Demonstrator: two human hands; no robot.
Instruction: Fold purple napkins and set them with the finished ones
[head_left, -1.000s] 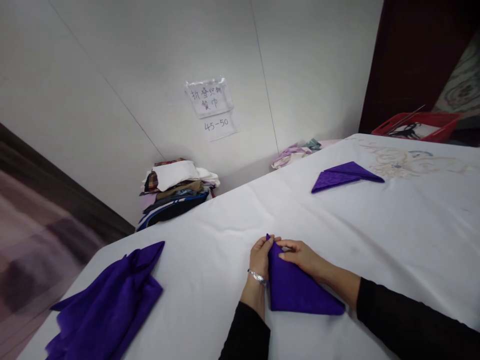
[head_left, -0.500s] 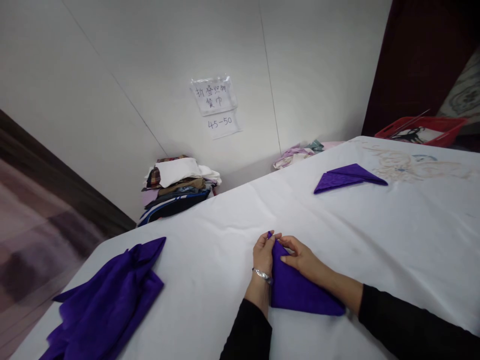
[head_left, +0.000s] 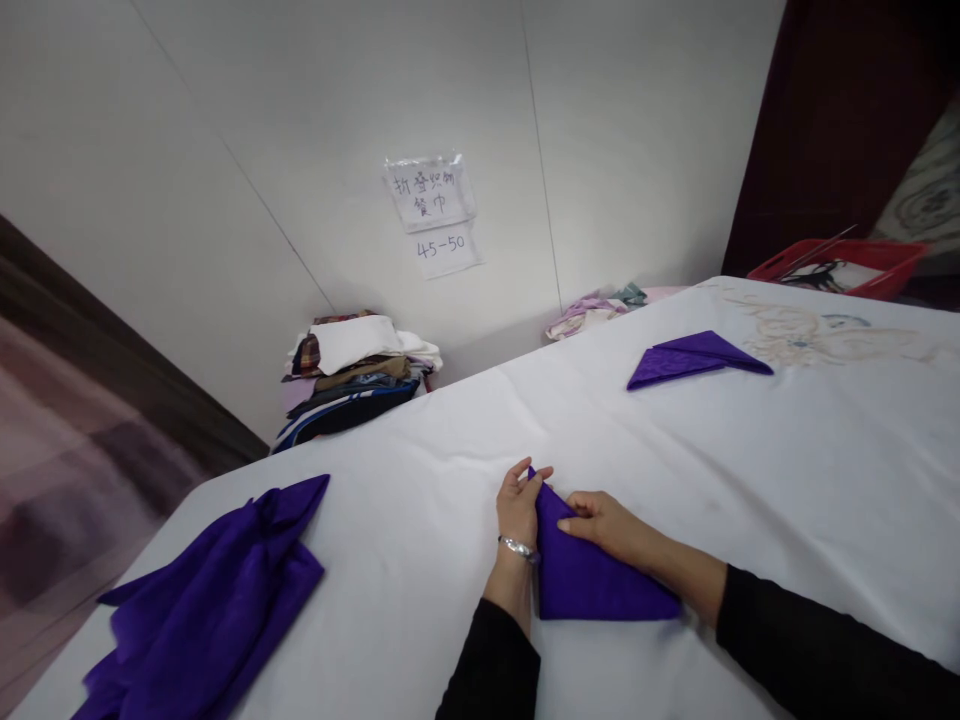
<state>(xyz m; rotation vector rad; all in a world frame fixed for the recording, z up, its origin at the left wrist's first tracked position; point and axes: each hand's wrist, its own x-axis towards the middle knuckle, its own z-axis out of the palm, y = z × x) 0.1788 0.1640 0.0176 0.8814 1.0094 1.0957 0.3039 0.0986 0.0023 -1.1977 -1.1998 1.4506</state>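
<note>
A purple cloth napkin (head_left: 592, 582), folded into a triangle, lies on the white tablecloth (head_left: 397, 560) in front of me. My left hand (head_left: 519, 503), with a silver bangle at its wrist, pinches the napkin's top corner between thumb and fingers. On the slanting right edge, my right hand (head_left: 604, 522) grips the fold, its thumb on top and its fingertips hidden behind the cloth. Farther back on the right rests another folded purple napkin (head_left: 697, 358). Crumpled purple cloth (head_left: 217, 600) lies in a loose heap at the left.
Beyond the table's far edge sits a stack of folded clothes (head_left: 356, 370), with a smaller pile of fabric (head_left: 592, 312) to its right. A red basket (head_left: 885, 280) stands at the far right corner. Handwritten paper signs (head_left: 431, 195) hang on the wall.
My right hand has slid slightly down along the napkin's slanting edge. My left hand has shifted a little left, and the top corner now points up more plainly.
</note>
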